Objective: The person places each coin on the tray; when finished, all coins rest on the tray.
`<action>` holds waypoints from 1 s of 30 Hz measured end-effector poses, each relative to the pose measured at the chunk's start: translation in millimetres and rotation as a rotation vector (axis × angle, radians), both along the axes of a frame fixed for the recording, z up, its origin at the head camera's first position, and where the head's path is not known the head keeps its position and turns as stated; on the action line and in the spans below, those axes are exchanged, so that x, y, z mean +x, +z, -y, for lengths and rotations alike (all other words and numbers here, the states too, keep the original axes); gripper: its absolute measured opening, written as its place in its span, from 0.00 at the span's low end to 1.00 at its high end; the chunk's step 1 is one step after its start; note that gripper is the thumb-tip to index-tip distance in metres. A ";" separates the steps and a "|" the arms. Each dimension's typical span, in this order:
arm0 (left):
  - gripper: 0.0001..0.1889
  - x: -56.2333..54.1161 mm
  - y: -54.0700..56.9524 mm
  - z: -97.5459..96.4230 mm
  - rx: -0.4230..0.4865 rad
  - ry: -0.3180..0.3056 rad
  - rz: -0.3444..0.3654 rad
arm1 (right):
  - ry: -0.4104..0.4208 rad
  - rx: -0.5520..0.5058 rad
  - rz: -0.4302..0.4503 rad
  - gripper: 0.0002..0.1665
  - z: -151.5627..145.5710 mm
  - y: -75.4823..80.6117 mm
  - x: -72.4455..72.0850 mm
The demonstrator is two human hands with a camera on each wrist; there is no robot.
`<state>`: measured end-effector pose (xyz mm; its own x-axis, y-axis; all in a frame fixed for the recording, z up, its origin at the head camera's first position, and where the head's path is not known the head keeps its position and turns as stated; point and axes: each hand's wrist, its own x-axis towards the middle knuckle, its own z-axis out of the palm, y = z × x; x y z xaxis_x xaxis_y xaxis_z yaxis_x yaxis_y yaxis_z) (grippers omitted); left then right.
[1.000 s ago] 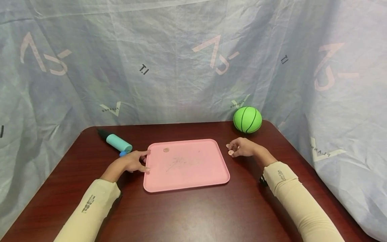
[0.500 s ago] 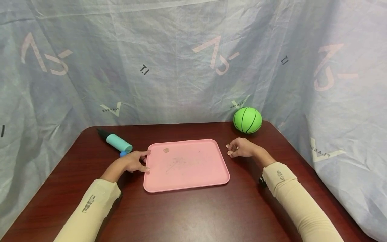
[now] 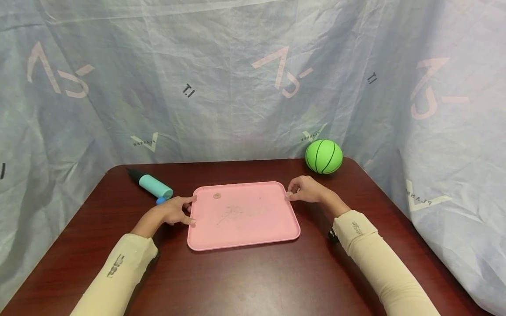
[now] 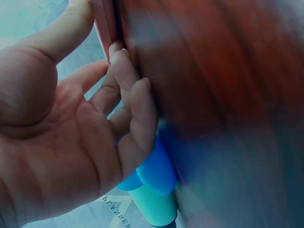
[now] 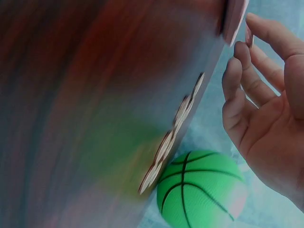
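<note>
A pink tray [image 3: 253, 224] lies on the table, with one small round wooden disc [image 3: 217, 195] near its far left corner. My left hand [image 3: 174, 210] holds the tray's left rim, thumb and index finger on the edge and the other fingers curled against its side. Over the tray's right rim, my right hand [image 3: 306, 188] pinches another small wooden disc [image 5: 249, 35] between thumb and fingertips. In the right wrist view, several thin wooden discs [image 5: 173, 130] lie on the table below that hand; the head view hides them behind it.
A green ball [image 3: 324, 156] with black lines stands at the far right of the dark red table [image 3: 253, 281]. At the left lies a turquoise cylinder [image 3: 156, 186] with a black end and a blue part [image 3: 160, 200], close to my left hand. Grey printed cloth [image 3: 229, 87] hangs behind.
My right hand has picked up a disc from the table right of the tray and carried it left to the tray's right rim. The left hand and tray have stayed put.
</note>
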<state>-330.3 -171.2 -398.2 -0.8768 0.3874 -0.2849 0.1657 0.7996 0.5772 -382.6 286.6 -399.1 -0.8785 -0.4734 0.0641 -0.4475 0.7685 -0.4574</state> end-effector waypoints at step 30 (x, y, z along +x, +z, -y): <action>0.50 -0.7 1.2 0.9 -0.011 -0.003 0.007 | 0.071 0.030 -0.033 0.07 114.7 27.0 -18.5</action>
<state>-331.0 -172.1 -397.0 -0.8738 0.3866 -0.2951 0.1639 0.8054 0.5697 -401.1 172.0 -372.1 -0.8404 -0.5364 0.0775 -0.5158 0.7477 -0.4182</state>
